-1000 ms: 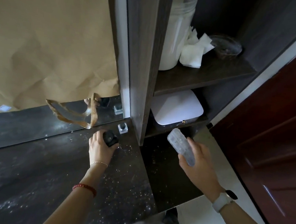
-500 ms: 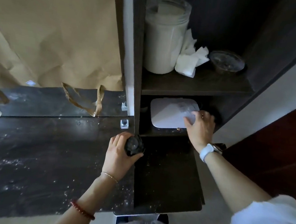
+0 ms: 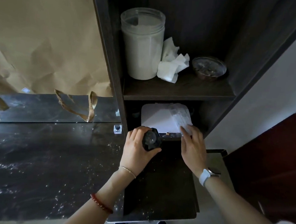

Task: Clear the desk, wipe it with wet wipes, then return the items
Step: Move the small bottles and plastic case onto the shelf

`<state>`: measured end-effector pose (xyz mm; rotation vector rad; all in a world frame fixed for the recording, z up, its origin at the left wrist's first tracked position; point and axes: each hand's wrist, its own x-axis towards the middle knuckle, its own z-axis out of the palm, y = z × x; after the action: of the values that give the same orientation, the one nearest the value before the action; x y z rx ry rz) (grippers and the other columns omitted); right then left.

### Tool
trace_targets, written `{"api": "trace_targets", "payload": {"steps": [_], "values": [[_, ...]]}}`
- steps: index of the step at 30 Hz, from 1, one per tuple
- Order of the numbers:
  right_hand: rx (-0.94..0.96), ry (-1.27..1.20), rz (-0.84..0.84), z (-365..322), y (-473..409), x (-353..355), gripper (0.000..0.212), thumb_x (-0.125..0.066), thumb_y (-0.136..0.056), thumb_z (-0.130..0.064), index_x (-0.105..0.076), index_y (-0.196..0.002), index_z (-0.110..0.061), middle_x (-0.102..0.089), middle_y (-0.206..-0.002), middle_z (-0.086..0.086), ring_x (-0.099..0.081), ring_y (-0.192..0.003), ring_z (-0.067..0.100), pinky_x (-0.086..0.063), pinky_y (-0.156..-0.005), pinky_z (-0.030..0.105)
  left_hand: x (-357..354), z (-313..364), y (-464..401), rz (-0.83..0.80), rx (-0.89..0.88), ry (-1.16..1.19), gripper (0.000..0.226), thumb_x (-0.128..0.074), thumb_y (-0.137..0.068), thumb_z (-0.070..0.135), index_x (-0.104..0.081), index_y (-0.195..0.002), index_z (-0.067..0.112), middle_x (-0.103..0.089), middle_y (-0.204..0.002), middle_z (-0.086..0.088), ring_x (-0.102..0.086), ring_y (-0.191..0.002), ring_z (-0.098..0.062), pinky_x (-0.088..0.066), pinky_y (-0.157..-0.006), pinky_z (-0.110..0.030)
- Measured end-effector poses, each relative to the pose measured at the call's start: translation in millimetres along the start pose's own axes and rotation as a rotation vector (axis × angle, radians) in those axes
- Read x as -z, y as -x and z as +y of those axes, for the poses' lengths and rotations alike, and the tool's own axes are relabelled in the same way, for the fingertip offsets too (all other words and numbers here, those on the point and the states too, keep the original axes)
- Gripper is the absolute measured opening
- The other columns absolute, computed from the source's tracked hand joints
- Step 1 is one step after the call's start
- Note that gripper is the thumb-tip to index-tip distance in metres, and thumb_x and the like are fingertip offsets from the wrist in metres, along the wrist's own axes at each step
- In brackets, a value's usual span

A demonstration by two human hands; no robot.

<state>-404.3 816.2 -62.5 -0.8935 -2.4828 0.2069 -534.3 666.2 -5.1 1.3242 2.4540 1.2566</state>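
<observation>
We have only one view, a wide-angle camera worn on the head, looking forward and steeply down from above the dark desk (image 3: pixel 36 159), so both forearms enter from the bottom edge and the left hand (image 3: pixel 138 152) and right hand (image 3: pixel 193 148) sit near the middle, close beneath us. It faces the tall shelf unit (image 3: pixel 180 91), whose two compartments we see from above and in front, with the lens bending the uprights outward towards the top. With no second view, nothing is shared.
</observation>
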Motion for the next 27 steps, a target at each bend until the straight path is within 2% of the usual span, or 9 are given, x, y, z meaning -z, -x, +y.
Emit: {"api": "trace_targets", "payload": {"steps": [3, 6, 8, 12, 15, 18, 24, 27], "values": [[-0.009, 0.013, -0.035, 3, -13, 1, 0.041, -0.058, -0.082, 0.002, -0.055, -0.122, -0.008, -0.054, -0.120, 0.018, -0.047, -0.113, 0.035, -0.052, -0.083, 0.043, -7, 4, -5, 0.005, 0.023, -0.001, 0.062, -0.084, -0.057, 0.023, -0.055, -0.109, 0.007, -0.057, -0.109, -0.008, -0.049, -0.101, -0.027, -0.033, -0.091, -0.023], [-0.053, 0.000, -0.069, 1, -22, 5, 0.044, -0.059, -0.081, 0.002, -0.055, -0.123, -0.009, -0.055, -0.119, 0.018, -0.048, -0.111, 0.038, -0.053, -0.078, 0.045, -15, 9, -14, 0.005, 0.050, -0.010, 0.061, -0.083, -0.059, 0.022, -0.054, -0.112, 0.008, -0.056, -0.111, -0.007, -0.047, -0.103, -0.027, -0.032, -0.091, -0.024], [-0.062, -0.013, -0.075, -1, -22, 6, 0.041, -0.056, -0.084, -0.003, -0.053, -0.125, -0.010, -0.054, -0.120, 0.019, -0.047, -0.113, 0.038, -0.052, -0.082, 0.045, -20, 13, -22, -0.002, 0.066, -0.014, 0.061, -0.082, -0.061, 0.022, -0.053, -0.114, 0.009, -0.056, -0.113, -0.008, -0.045, -0.104, -0.027, -0.031, -0.091, -0.023], [-0.037, 0.021, -0.124, 1, -12, 9, 0.045, -0.032, -0.090, -0.022, -0.045, -0.132, -0.012, -0.048, -0.135, 0.016, -0.040, -0.129, 0.032, -0.040, -0.101, 0.046, -34, 19, -41, -0.023, 0.085, -0.050, 0.062, -0.079, -0.066, 0.023, -0.050, -0.119, 0.009, -0.054, -0.117, -0.009, -0.044, -0.107, -0.030, -0.035, -0.095, -0.033], [-0.046, 0.039, -0.191, 4, -8, 7, 0.051, -0.035, -0.088, -0.019, -0.035, -0.140, -0.014, -0.034, -0.147, 0.012, -0.026, -0.138, 0.030, -0.024, -0.109, 0.050, -45, 21, -57, -0.074, 0.120, -0.067, 0.065, -0.076, -0.069, 0.022, -0.045, -0.125, 0.012, -0.051, -0.124, -0.010, -0.041, -0.114, -0.031, -0.034, -0.099, -0.037], [-0.053, 0.031, -0.238, 3, -9, 8, 0.055, -0.039, -0.091, -0.015, -0.025, -0.144, -0.018, -0.022, -0.153, 0.009, -0.013, -0.142, 0.028, -0.015, -0.113, 0.049, -56, 21, -67, -0.136, 0.154, -0.088, 0.068, -0.072, -0.074, 0.021, -0.038, -0.132, 0.014, -0.048, -0.131, -0.011, -0.037, -0.121, -0.031, -0.029, -0.100, -0.034], [-0.049, 0.043, -0.241, 2, -11, 8, 0.057, -0.045, -0.089, -0.015, -0.027, -0.143, -0.017, -0.025, -0.152, 0.010, -0.017, -0.141, 0.030, -0.017, -0.111, 0.050, -62, 22, -75, -0.180, 0.105, -0.072, 0.076, -0.065, -0.081, 0.014, -0.021, -0.143, 0.014, -0.034, -0.145, -0.012, -0.030, -0.132, -0.030, -0.027, -0.108, -0.034], [-0.056, -0.004, -0.174, -5, -9, 9, 0.051, -0.045, -0.088, -0.014, -0.036, -0.138, -0.014, -0.035, -0.146, 0.012, -0.025, -0.138, 0.029, -0.021, -0.110, 0.051, -56, 21, -65, -0.138, 0.068, -0.083, 0.072, -0.064, -0.082, 0.018, -0.024, -0.142, 0.012, -0.033, -0.144, -0.015, -0.031, -0.131, -0.031, -0.027, -0.108, -0.035]]}}
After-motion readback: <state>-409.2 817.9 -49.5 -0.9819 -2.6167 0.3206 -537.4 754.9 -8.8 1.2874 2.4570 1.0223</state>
